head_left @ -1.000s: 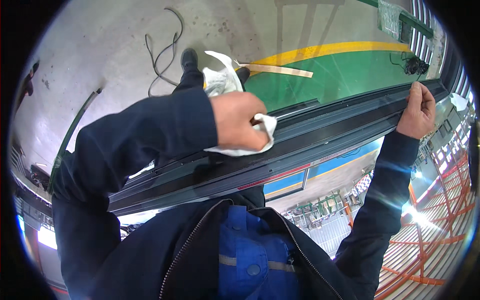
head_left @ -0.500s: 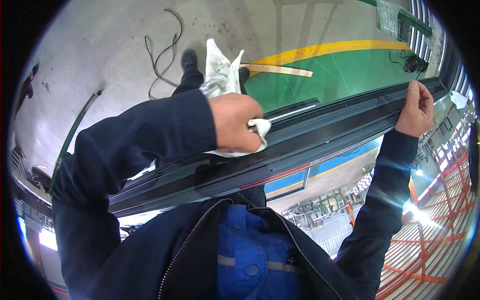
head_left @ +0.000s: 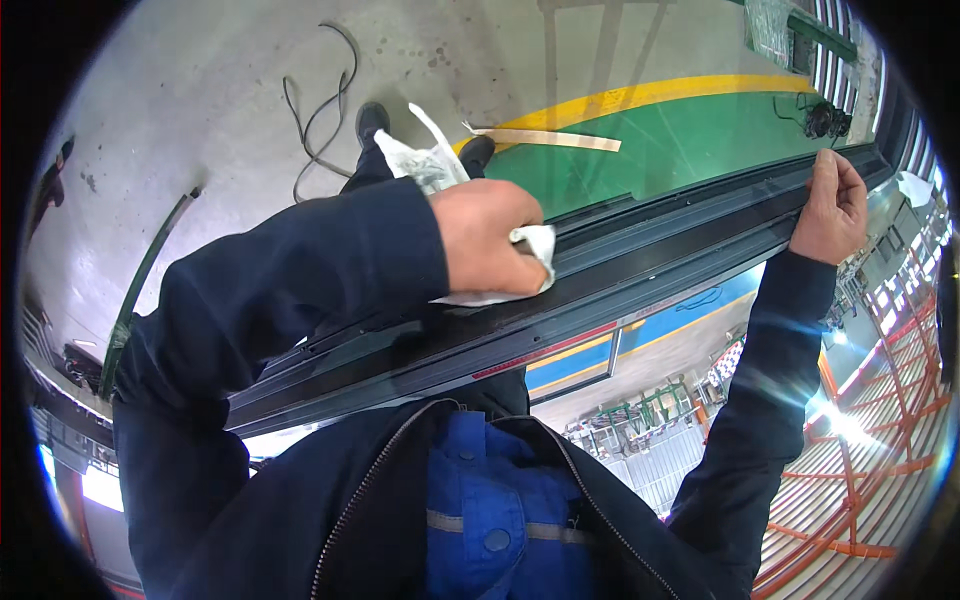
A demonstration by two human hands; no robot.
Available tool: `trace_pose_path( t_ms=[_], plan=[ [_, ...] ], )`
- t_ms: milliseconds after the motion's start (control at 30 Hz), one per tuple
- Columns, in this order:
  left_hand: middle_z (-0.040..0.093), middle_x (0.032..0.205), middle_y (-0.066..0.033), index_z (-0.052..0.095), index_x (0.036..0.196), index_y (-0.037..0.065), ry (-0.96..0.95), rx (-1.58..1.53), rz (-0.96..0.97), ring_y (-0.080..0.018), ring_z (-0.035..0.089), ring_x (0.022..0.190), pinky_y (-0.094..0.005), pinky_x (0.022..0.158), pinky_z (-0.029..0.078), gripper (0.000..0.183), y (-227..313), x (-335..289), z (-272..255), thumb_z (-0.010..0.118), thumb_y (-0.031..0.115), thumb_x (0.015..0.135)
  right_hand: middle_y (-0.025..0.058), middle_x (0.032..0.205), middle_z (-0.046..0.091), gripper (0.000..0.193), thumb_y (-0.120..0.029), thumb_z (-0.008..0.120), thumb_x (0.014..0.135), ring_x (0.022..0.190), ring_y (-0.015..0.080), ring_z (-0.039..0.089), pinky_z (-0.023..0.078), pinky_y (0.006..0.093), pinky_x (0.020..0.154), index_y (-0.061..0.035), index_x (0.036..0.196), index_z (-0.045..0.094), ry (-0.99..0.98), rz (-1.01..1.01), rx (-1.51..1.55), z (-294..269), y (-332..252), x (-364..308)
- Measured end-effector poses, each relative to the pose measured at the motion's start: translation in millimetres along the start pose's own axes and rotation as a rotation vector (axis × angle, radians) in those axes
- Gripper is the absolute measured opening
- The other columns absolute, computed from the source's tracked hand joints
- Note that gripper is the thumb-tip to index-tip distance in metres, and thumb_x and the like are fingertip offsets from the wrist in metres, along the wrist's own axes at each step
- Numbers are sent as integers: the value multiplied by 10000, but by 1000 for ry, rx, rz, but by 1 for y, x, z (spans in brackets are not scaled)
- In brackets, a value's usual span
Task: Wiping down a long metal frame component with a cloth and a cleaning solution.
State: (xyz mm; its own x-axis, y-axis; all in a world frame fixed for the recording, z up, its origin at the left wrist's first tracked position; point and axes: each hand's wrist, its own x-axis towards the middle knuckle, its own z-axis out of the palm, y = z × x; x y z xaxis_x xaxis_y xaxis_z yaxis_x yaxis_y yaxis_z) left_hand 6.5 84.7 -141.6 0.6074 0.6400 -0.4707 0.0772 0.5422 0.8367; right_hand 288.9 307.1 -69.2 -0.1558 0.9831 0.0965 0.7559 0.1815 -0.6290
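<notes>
My left hand [head_left: 492, 238] is closed around a crumpled white cloth [head_left: 534, 246], pressed against the long dark metal frame [head_left: 660, 245]. More of the cloth hangs out beyond the hand on the far side, with greyish smudges on it, and a strip shows below the fingers. The frame runs slantwise from lower left to upper right, with grooves along its length. Near the frame's right end, my right hand [head_left: 830, 210] lies against it, its fingers curled and thumb upward. What the right fingers hold, if anything, is hidden.
Beyond the frame a thin wooden strip [head_left: 550, 138] lies on green floor, near a curved yellow line [head_left: 640, 98]. A dark cable [head_left: 318, 130] loops on grey floor. Coiled black cable [head_left: 826, 120] sits at far right. Shiny panes on the near side show hall reflections.
My left hand has slid slightly right along the frame with the cloth. The cloth's hanging end has dropped lower and changed shape. My right hand stays at the frame's right end.
</notes>
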Motion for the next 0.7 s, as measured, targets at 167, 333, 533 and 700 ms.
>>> trace_pose_path(
  t_ms=[167, 333, 533, 700],
  plan=[
    [644, 753, -190, 648, 912, -50, -84, -51, -83, -274, 646, 706, -373, 672, 507, 324, 5, 6, -5, 663, 236, 761, -9, 815, 636, 180, -143, 731, 918, 691, 38, 519, 410, 174, 631, 11, 997, 682, -5, 13, 5, -1, 7, -2],
    [654, 766, -191, 666, 929, -48, -97, -72, -93, -259, 654, 710, -358, 670, 513, 335, 1, 2, -4, 665, 242, 760, -5, 821, 637, 195, -149, 733, 917, 695, 40, 524, 414, 176, 634, 16, 1005, 678, 5, -29, -15, -5, 5, 0],
    [648, 738, -219, 660, 907, -60, -56, 37, -17, -320, 661, 690, -384, 659, 525, 372, 9, 19, -4, 660, 277, 750, -1, 835, 644, 202, -152, 735, 916, 704, 42, 533, 420, 175, 643, 16, 1010, 675, -22, -13, -14, -3, 10, 2],
    [651, 731, -190, 667, 921, -44, -151, 68, -31, -281, 659, 675, -376, 639, 519, 331, -13, -6, -3, 663, 238, 747, -2, 842, 645, 207, -153, 736, 919, 713, 38, 535, 422, 173, 647, 19, 1015, 670, -13, -27, 12, -6, 12, 2]
  ],
)
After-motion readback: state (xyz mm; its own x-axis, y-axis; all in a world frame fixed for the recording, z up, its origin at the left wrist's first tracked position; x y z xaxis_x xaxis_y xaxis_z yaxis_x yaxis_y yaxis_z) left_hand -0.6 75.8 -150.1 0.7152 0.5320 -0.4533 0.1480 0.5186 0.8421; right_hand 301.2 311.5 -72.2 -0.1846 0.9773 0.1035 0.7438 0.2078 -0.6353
